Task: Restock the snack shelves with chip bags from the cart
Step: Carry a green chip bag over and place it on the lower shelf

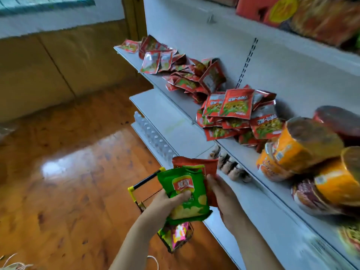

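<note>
1. Glossy wooden floor (68, 162) fills the left side, with a bright glare patch on it.
2. Small wire cart (175, 236) with a yellow-and-black handle (145, 181) stands on the floor below the hands; a green bag and a pink bag (180, 233) show inside it.
3. Left hand (165, 203) grips a green chip bag (187, 193) above the cart, fingers (183, 195) clamped across the bag's front.
4. Red chip bag (196, 162) sits right behind the green one, touching it.
5. Right hand (226, 199) holds the red bag's right edge, fingers closed on it; both bags are in the air just in front of the white lower shelf (272, 227), not on it.
6. Middle shelf (161, 80) carries loose piles of small red snack packets (235, 106).
7. Far right on the same shelf: orange tubs (303, 151) lying on their sides, with darker red ones behind and below.
8. Top shelf holds blurred red-and-yellow packs (303, 16).
</note>
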### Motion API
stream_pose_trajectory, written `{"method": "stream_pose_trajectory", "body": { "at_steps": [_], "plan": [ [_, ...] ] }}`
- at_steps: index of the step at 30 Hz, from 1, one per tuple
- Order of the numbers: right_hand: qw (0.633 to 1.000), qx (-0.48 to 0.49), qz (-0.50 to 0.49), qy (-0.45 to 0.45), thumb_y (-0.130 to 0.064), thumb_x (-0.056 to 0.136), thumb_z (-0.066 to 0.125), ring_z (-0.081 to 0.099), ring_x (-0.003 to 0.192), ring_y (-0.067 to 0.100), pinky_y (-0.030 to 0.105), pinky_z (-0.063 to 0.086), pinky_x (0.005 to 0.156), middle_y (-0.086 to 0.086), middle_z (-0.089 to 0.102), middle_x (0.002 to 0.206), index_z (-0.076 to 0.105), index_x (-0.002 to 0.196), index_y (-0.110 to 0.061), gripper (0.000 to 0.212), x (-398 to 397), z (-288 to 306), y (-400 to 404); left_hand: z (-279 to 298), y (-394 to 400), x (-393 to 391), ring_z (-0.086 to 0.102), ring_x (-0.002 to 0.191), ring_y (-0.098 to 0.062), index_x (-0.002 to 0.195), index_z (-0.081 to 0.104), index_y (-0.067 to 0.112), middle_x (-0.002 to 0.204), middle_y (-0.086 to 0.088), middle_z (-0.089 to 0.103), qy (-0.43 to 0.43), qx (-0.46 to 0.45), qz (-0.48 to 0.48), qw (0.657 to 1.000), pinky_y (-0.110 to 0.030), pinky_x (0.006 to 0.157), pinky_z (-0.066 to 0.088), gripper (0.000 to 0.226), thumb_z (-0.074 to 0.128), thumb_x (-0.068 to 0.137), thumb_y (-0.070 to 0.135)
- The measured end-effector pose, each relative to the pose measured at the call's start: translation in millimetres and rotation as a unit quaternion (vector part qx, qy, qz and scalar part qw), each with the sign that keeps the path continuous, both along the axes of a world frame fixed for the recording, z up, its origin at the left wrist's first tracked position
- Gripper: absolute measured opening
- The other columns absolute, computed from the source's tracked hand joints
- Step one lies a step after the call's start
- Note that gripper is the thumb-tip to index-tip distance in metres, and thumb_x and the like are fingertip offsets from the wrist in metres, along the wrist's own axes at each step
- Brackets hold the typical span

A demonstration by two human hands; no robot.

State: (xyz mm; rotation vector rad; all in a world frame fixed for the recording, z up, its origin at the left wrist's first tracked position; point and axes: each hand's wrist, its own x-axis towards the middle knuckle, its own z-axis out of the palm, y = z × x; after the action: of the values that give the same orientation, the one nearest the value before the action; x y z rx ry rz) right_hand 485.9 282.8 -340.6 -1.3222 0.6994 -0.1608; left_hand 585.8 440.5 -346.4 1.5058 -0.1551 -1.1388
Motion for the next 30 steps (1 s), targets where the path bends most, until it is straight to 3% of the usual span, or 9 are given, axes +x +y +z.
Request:
{"method": "stream_pose_trajectory", "body": {
  "at_steps": [4,7,9,12,16,19,23,26,30],
  "plan": [
    [0.995,-0.074,-0.063,0.024,-0.041,0.094,0.059,0.074,0.092,0.022,0.048,0.059,0.084,0.0,0.077,0.097,0.073,0.1,-0.032,0.018,-46.3,30.9,-4.9,36.7,-17.3,-39.1,0.074,0.099,-0.029,0.119,0.061,0.012,0.107,-0.009,0.076,-0.001,-0.008,-0.069,0.998,-0.045,0.092,0.057,0.052,0.08,0.074,0.029],
    [0.988,-0.115,-0.106,0.014,-0.039,0.096,0.056,0.073,0.08,0.01,0.031,0.06,0.073,-0.004,0.078,0.086,0.073,0.098,-0.028,0.02,-89.5,56.8,-11.5,61.9,-31.4,-77.1,0.075,0.092,-0.028,0.115,0.062,0.012,0.101,-0.007,0.078,-0.017,-0.012,-0.083,0.996,-0.038,0.082,0.06,0.05,0.081,0.071,0.027],
    [0.984,-0.132,-0.119,0.003,-0.048,0.095,0.049,0.072,0.081,0.003,0.022,0.057,0.071,-0.006,0.077,0.093,0.071,0.101,-0.031,0.027,-123.9,73.9,-13.7,74.5,-42.6,-108.2,0.076,0.089,-0.028,0.111,0.062,0.014,0.098,-0.008,0.078,-0.03,-0.021,-0.086,0.996,-0.037,0.079,0.061,0.043,0.081,0.073,0.022],
    [0.99,-0.082,-0.108,-0.048,-0.058,0.096,0.04,0.072,0.099,0.012,0.036,0.059,0.084,-0.005,0.074,0.111,0.063,0.12,-0.035,0.041,-189.2,89.5,-15.9,93.1,-61.2,-162.8,0.076,0.09,-0.029,0.111,0.063,0.015,0.098,-0.008,0.078,-0.046,-0.032,-0.084,0.995,-0.039,0.08,0.061,0.034,0.079,0.081,0.016],
    [0.979,-0.132,-0.153,-0.041,-0.065,0.08,0.065,0.069,0.103,0.008,0.037,0.059,0.087,-0.013,0.071,0.114,0.053,0.126,-0.044,0.052,-291.1,102.8,-15.5,109.5,-87.4,-252.4,0.075,0.092,-0.026,0.116,0.062,0.018,0.1,-0.004,0.078,-0.059,-0.043,-0.14,0.987,-0.044,0.088,0.059,0.044,0.083,0.077,0.025],
    [0.953,-0.16,-0.258,-0.02,-0.049,0.084,0.068,0.07,0.091,0.0,0.022,0.058,0.075,-0.015,0.072,0.108,0.056,0.119,-0.043,0.038,-376.7,105.9,-17.7,117.3,-107.8,-335.9,0.077,0.082,-0.018,0.109,0.063,0.021,0.089,0.002,0.079,-0.059,-0.063,-0.192,0.978,-0.031,0.071,0.061,0.032,0.077,0.082,0.031],
    [0.915,-0.16,-0.37,-0.008,-0.047,0.082,0.068,0.072,0.086,0.003,0.018,0.057,0.067,-0.009,0.073,0.103,0.06,0.115,-0.034,0.036,-492.5,111.5,-10.7,118.0,-128.4,-448.2,0.076,0.092,-0.025,0.116,0.064,0.021,0.101,-0.005,0.078,-0.054,-0.078,-0.263,0.96,-0.046,0.088,0.059,0.047,0.069,0.079,0.049],
    [0.876,-0.165,-0.453,0.013,-0.052,0.08,0.066,0.072,0.084,0.004,0.022,0.059,0.068,-0.007,0.073,0.101,0.061,0.111,-0.031,0.037,-578.5,111.1,-1.5,114.8,-144.7,-530.5,0.076,0.092,-0.028,0.115,0.065,0.019,0.101,-0.007,0.078,-0.049,-0.073,-0.325,0.942,-0.05,0.091,0.058,0.047,0.062,0.084,0.054],
    [0.817,-0.154,-0.555,0.03,-0.047,0.085,0.067,0.073,0.081,0.004,0.023,0.06,0.067,-0.008,0.073,0.098,0.06,0.109,-0.03,0.03,-669.8,110.1,9.7,112.0,-166.9,-622.3,0.075,0.092,-0.027,0.114,0.067,0.023,0.102,-0.006,0.078,-0.057,-0.077,-0.402,0.911,-0.051,0.091,0.057,0.061,0.064,0.071,0.067]
  ]
}}
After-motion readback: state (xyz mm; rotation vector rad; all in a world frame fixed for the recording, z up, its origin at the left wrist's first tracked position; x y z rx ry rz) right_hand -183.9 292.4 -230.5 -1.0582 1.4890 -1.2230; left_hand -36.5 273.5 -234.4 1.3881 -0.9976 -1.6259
